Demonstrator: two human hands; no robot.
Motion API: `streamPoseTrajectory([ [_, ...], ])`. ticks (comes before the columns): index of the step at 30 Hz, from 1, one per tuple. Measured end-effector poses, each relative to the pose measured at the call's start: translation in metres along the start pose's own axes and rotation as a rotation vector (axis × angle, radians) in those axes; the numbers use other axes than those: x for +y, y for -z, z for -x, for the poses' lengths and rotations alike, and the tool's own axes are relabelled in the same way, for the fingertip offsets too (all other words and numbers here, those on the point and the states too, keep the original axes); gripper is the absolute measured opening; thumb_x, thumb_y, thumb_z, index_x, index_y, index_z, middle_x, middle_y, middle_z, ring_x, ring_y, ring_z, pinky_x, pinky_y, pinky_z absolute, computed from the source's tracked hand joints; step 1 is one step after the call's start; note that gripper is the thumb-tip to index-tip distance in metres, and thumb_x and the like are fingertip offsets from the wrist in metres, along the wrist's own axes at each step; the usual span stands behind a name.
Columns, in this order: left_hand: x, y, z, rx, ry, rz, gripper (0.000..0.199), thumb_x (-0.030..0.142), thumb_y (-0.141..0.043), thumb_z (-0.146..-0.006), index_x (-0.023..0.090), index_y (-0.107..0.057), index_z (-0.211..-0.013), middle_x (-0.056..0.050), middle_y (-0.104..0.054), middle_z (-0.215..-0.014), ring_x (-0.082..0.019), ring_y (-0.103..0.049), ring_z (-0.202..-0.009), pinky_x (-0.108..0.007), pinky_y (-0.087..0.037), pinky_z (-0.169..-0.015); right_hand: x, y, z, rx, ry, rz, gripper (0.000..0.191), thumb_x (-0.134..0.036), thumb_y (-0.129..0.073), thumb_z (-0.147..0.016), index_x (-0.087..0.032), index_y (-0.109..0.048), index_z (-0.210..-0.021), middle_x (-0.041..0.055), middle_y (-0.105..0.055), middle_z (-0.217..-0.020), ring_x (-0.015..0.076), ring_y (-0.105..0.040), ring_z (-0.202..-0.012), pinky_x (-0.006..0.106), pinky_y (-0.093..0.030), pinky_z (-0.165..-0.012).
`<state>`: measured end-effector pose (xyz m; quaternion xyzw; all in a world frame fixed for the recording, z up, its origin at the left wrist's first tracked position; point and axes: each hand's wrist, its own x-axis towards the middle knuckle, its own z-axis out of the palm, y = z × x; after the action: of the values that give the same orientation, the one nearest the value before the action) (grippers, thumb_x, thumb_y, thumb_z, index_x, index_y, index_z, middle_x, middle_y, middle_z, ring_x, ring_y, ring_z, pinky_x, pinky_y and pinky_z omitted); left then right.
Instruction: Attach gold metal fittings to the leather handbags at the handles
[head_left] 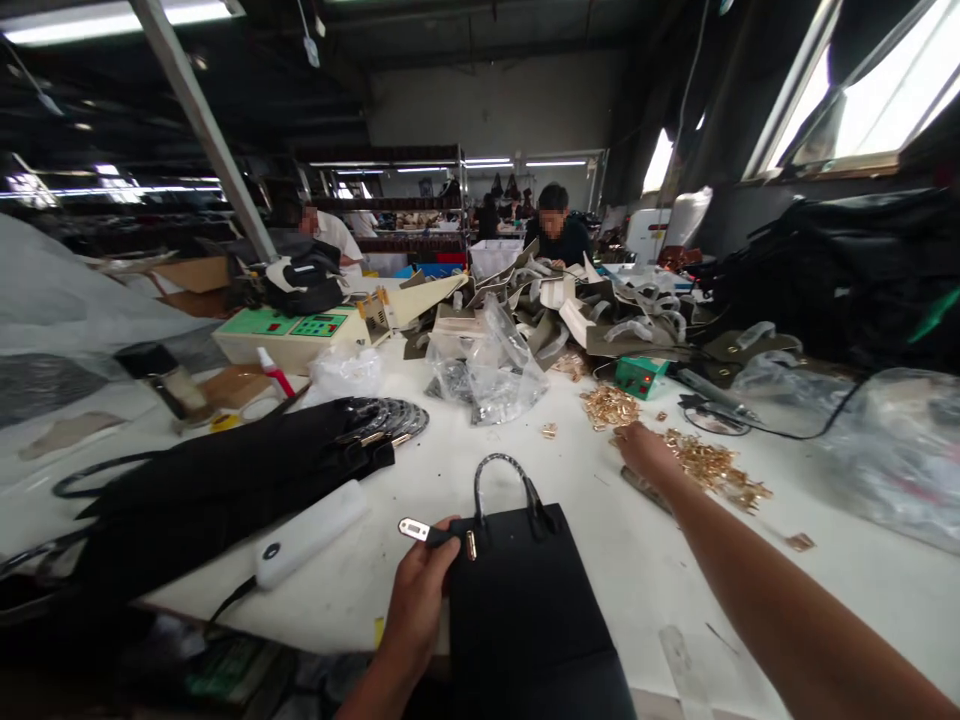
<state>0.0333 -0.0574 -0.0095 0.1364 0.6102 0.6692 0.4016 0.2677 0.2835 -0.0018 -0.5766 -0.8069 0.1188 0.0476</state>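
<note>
A black handbag with a plastic-wrapped handle lies at the table's front edge. My left hand is closed on its upper left corner, where a strap end with a shiny metal plate sticks out to the left. A gold metal fitting sits on the bag beside my thumb. My right hand reaches out to the small gold fittings, fingers drawn together between one pile and another pile. What its fingertips hold, if anything, is hidden. A dark, slim object lies under that wrist.
Stacked black bags and a white corded device are on the left. Behind stand a green-panelled machine, clear plastic bags, a small green box and heaped bag parts. Two people work farther back.
</note>
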Motion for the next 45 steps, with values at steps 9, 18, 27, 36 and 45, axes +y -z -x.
streamPoseTrajectory([
  [9, 0.003, -0.003, 0.004, 0.002, -0.015, -0.020, 0.047, 0.038, -0.075, -0.079, 0.016, -0.066, -0.120, -0.006, -0.078, -0.106, -0.022, -0.070, -0.097, -0.030, -0.053, -0.088, 0.002, -0.002, -0.005, -0.024, 0.008, -0.062, 0.019, -0.024, -0.060, -0.088, -0.018, -0.072, -0.101, 0.0094, -0.069, -0.111, 0.0214, -0.063, -0.093, 0.032, -0.044, -0.075],
  [18, 0.005, -0.002, 0.004, -0.017, -0.046, -0.013, 0.047, 0.040, -0.077, -0.076, 0.017, -0.069, -0.117, -0.007, -0.078, -0.106, -0.023, -0.070, -0.099, -0.031, -0.052, -0.090, -0.011, 0.011, 0.025, 0.017, 0.028, -0.449, 0.035, -0.022, -0.063, -0.081, -0.023, -0.074, -0.114, 0.0034, -0.070, -0.081, 0.0194, -0.063, -0.077, 0.031, -0.044, -0.071],
  [27, 0.006, -0.005, 0.010, -0.028, -0.073, 0.075, 0.048, 0.039, -0.079, -0.073, 0.016, -0.070, -0.113, -0.007, -0.077, -0.100, -0.022, -0.071, -0.092, -0.032, -0.052, -0.085, -0.054, 0.006, 0.129, -0.146, 0.106, -1.123, 0.062, -0.051, -0.074, -0.078, -0.011, -0.066, -0.125, 0.0139, -0.072, -0.110, 0.0255, -0.071, -0.094, 0.037, -0.060, -0.081],
  [36, 0.009, 0.018, 0.069, -0.107, -0.045, -0.026, 0.044, 0.042, -0.082, -0.073, 0.018, -0.070, -0.107, -0.010, -0.075, -0.106, -0.026, -0.069, -0.098, -0.031, -0.054, -0.078, -0.095, -0.025, 0.224, -0.085, 0.076, -1.219, 0.043, -0.059, -0.073, -0.079, -0.023, -0.080, -0.101, 0.0084, -0.072, -0.110, 0.0241, -0.067, -0.086, 0.034, -0.055, -0.070],
  [45, 0.037, 0.048, 0.077, -0.201, -0.091, -0.575, 0.040, 0.056, -0.065, -0.085, 0.022, -0.072, -0.105, -0.008, -0.071, -0.099, -0.023, -0.065, -0.078, -0.033, -0.052, -0.069, -0.119, -0.054, 0.240, 0.038, 0.271, -1.015, 0.030, -0.047, -0.057, -0.095, -0.026, -0.077, -0.102, 0.0067, -0.074, -0.109, 0.0245, -0.068, -0.103, 0.039, -0.051, -0.097],
])
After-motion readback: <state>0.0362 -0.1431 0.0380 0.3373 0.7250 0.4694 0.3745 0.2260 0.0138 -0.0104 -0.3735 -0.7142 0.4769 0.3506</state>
